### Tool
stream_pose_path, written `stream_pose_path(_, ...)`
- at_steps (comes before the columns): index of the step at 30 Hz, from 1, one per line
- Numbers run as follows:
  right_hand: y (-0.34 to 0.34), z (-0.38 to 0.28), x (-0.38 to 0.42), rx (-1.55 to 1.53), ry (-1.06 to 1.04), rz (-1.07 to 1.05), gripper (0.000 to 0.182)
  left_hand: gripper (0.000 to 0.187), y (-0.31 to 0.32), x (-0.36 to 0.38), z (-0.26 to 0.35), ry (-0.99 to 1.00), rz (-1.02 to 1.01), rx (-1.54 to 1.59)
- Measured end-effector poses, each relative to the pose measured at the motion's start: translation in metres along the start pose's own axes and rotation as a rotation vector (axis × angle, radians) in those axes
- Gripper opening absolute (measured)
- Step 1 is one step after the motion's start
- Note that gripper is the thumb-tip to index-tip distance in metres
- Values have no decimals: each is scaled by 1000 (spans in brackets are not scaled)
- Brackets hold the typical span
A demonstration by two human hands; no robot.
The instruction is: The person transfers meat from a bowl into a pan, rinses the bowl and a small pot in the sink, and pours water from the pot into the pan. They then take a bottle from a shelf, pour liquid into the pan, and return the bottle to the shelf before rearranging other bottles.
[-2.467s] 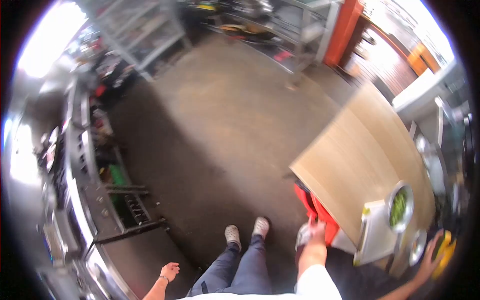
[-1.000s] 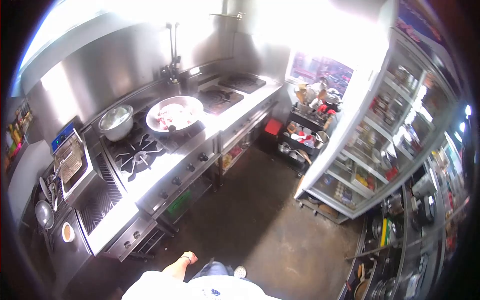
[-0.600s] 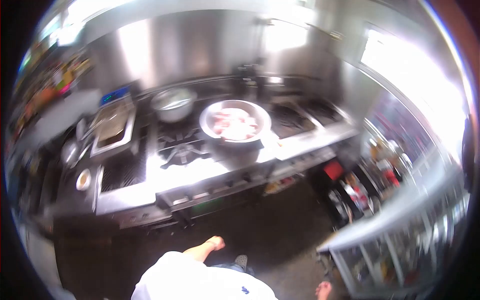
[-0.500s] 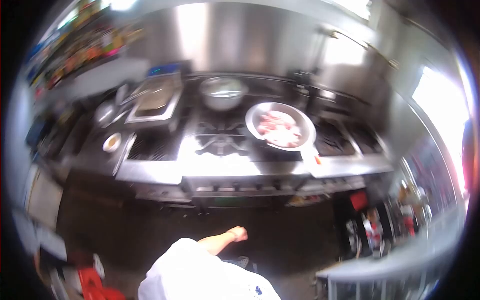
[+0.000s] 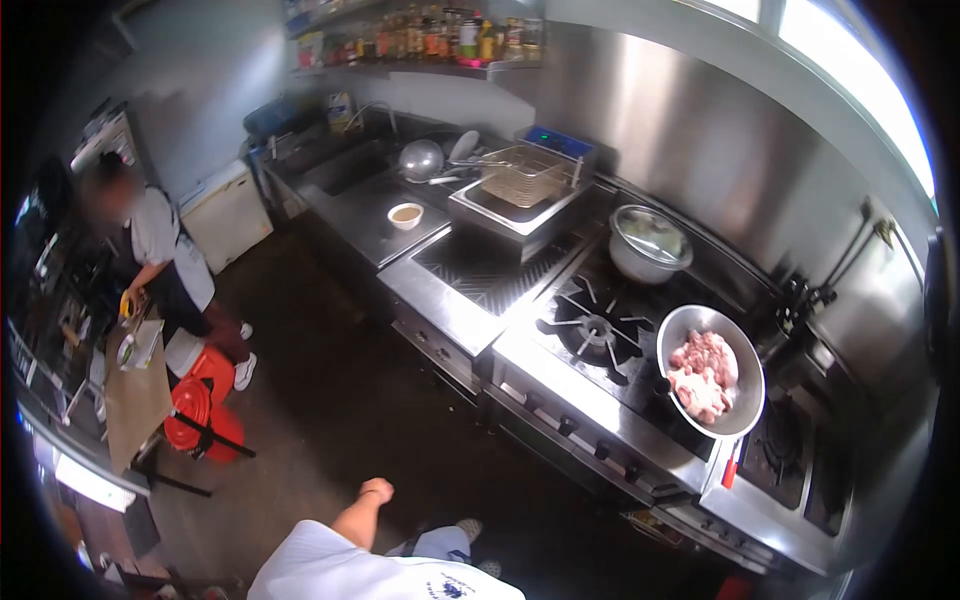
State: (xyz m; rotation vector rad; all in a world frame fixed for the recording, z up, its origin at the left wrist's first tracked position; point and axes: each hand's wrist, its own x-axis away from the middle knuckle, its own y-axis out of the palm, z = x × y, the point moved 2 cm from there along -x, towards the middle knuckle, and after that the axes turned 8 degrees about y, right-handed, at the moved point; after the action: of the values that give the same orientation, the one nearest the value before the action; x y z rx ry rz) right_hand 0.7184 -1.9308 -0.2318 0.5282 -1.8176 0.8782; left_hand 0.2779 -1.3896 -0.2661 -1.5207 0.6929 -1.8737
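Observation:
My left hand [image 5: 378, 490] hangs in front of me above the dark floor, its fingers curled closed with nothing showing in them. It touches nothing; the stove front stands some way to its right. My right hand is out of view. On the stove, a large metal bowl [image 5: 745, 400] holds raw pink meat [image 5: 705, 370]. A pot [image 5: 650, 265] with a see-through lid stands behind a bare burner [image 5: 595, 332].
A fryer with a wire basket [image 5: 525, 180] and a small bowl [image 5: 405, 216] are on the left counter. At far left, a co-worker [image 5: 165, 235] stands by a board [image 5: 137, 400] near red bins [image 5: 200, 410]. Bottles [image 5: 430, 38] line a shelf.
My view has swung left and grown sharper, so the stove now lies to the right. The co-worker and the red bins have come into fuller view. My left hand remains closed.

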Motion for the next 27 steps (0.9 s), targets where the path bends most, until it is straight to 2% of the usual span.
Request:
stream_pose_path(1, -4, -23, -11, 37, -1, -16, 16, 32, 16, -1, -50, -150, -46, 28)
stream_pose_path(2, -2, -52, -22, 82, -8, -44, 16, 37, 10, 32, -72, -216, 16, 13)
stream_pose_path(3, 6, -81, -32, 130, -19, -81, 15, 36, 27, 35, -109, -261, 51, 30)
stream_pose_path(4, 18, -113, -41, 189, -37, -125, 15, 34, 45, 38, -139, -258, 78, 19)
stream_pose_path(6, 61, -177, -49, 339, -102, -221, 14, 30, 65, 59, -169, -29, -103, -187)
stream_pose_path(7, 97, -212, -43, 451, -154, -259, 20, 29, 103, 54, -205, 109, -205, -270)
stream_pose_path(8, 135, -250, -26, 559, -211, -295, 25, 35, 130, 53, -231, -364, -233, 294)
stream_pose_path(9, 181, -279, -9, 642, -299, -330, 27, 35, 129, 79, -219, -370, -43, 165)
stream_pose_path(10, 230, -309, 11, 734, -398, -365, 29, 34, 132, 82, -226, -446, -188, 220)
stream_pose_path(11, 279, -335, 33, 775, -490, -412, 30, 32, 136, 90, -229, -290, -248, 133)
stream_pose_path(12, 331, -360, 56, 827, -585, -474, 31, 32, 134, 82, -232, -326, -220, 191)
stream_pose_path(13, 380, -386, 81, 887, -619, -502, 31, 33, 126, 73, -230, -342, -207, 232)
stream_pose_path(15, 466, -426, 138, 797, -736, -648, 27, 33, 114, 57, -230, -378, -201, 307)
stream_pose_path(17, 542, -472, 198, 795, -877, -745, 27, 34, 79, 46, -253, -397, -209, 325)
stream_pose_path(18, 574, -497, 227, 806, -976, -783, 28, 32, 65, 15, -268, -334, -144, 292)
stream_pose_path(19, 599, -519, 270, 812, -1052, -738, 29, 29, 52, -13, -284, -263, -83, 249)
stream_pose_path(20, 628, -546, 273, 720, -1096, -721, 30, 25, 17, -14, -285, -266, 94, 377)
stream_pose_path(21, 654, -569, 296, 594, -1108, -678, 32, 24, -43, -6, -271, -254, 265, 491)
stream_pose_path(22, 675, -607, 312, 713, -1345, -679, 32, 24, -62, -23, -281, -233, 248, 460)
stream_pose_path(23, 696, -644, 328, 797, -1593, -658, 32, 21, -83, -41, -288, -288, 369, 593)
stream_pose_path(24, 700, -672, 366, 937, -1734, -398, 29, 19, -99, -60, -295, -337, 480, 720)
stream_pose_path(25, 713, -699, 381, 804, -1740, -413, 29, 16, -105, -83, -307, -311, 551, 737)
stream_pose_path(26, 722, -726, 399, 770, -1615, -345, 31, 16, -120, -96, -310, -272, 525, 699)
stream_pose_path(27, 733, -758, 404, 709, -1682, -219, 32, 15, -136, -105, -311, -301, 541, 823)
